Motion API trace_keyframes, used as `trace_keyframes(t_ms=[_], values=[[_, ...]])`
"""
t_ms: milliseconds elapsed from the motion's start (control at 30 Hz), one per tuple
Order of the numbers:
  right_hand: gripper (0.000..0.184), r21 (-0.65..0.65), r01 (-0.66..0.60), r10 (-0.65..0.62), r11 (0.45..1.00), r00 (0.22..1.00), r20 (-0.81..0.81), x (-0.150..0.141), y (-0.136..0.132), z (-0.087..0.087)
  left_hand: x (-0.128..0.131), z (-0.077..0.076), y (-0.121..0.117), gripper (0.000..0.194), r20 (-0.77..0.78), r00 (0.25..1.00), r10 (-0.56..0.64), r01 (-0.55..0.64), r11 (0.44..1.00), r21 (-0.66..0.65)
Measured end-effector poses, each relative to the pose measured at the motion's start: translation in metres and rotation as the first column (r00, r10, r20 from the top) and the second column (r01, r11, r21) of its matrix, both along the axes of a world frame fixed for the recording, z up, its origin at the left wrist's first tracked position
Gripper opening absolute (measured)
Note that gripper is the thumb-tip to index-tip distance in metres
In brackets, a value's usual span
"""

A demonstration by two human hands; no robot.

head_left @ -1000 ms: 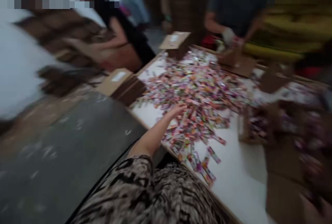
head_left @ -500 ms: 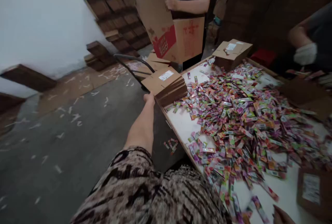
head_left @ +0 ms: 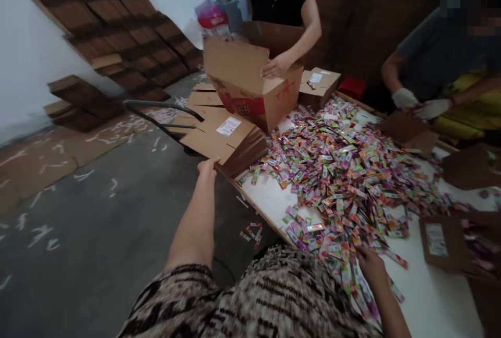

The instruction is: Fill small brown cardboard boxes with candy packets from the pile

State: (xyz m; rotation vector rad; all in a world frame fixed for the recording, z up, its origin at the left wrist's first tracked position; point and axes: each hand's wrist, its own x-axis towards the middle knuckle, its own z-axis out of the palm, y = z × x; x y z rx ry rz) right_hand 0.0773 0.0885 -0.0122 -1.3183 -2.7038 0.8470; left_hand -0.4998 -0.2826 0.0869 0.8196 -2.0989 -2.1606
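Observation:
My left hand (head_left: 207, 167) reaches out over the floor to the near corner of a stack of flat cardboard boxes (head_left: 225, 137) at the table's left corner, and its fingers curl on that corner. My right hand (head_left: 370, 266) rests at the near edge of a big heap of colourful sachets (head_left: 344, 171) on the white table (head_left: 426, 296). Its fingers are bent down into the sachets. My patterned sleeve fills the bottom of the view.
A person in black holds an open carton (head_left: 250, 85) at the table's far end. A second person in white gloves (head_left: 405, 99) works at the right. A small labelled box (head_left: 444, 241) lies by my right hand. Dark stacks (head_left: 117, 20) lean on the wall.
The view has swung right. My left hand stays at the corner of the flat boxes. My right hand has come up onto the sachets. The person in black has lowered the carton.

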Motion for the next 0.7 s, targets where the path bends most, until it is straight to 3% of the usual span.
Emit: trace_keyframes(t_ms=[100, 200, 300, 367, 467, 600, 700], values=[[0.037, -0.016, -0.066, 0.067, 0.998, 0.998, 0.019, -0.018, -0.007, 0.006, 0.013, 0.01, -0.002, 0.04, -0.003, 0.998, -0.063, 0.063, 0.996, 0.061], [0.037, -0.057, -0.19, 0.191, 0.98, 0.982, 0.006, -0.04, -0.002, 0.01, 0.054, 0.005, 0.004, 0.049, -0.05, 0.986, -0.162, 0.168, 0.969, 0.179], [0.037, -0.109, -0.358, 0.355, 0.928, 0.934, -0.045, -0.08, 0.012, 0.024, 0.113, -0.019, 0.018, 0.047, 0.068, 0.962, -0.263, 0.248, 0.953, 0.175], [0.035, -0.087, -0.463, 0.456, 0.882, 0.885, -0.09, -0.123, 0.02, 0.047, 0.147, -0.044, 0.027, 0.042, 0.18, 0.946, -0.272, 0.255, 0.961, 0.109], [0.031, 0.055, -0.628, 0.629, 0.776, 0.767, -0.127, -0.216, 0.023, 0.102, 0.174, -0.078, 0.035, 0.037, 0.269, 0.935, -0.233, 0.24, 0.971, 0.004], [0.026, 0.35, -0.741, 0.809, 0.572, 0.58, -0.094, -0.386, 0.014, 0.189, 0.18, -0.103, 0.04, 0.035, 0.36, 0.889, -0.284, 0.322, 0.945, -0.051], [0.039, 0.557, -0.653, 0.798, 0.514, 0.602, -0.031, -0.526, 0.012, 0.239, 0.18, -0.115, 0.048, 0.034, 0.415, 0.838, -0.353, 0.394, 0.919, -0.014]])
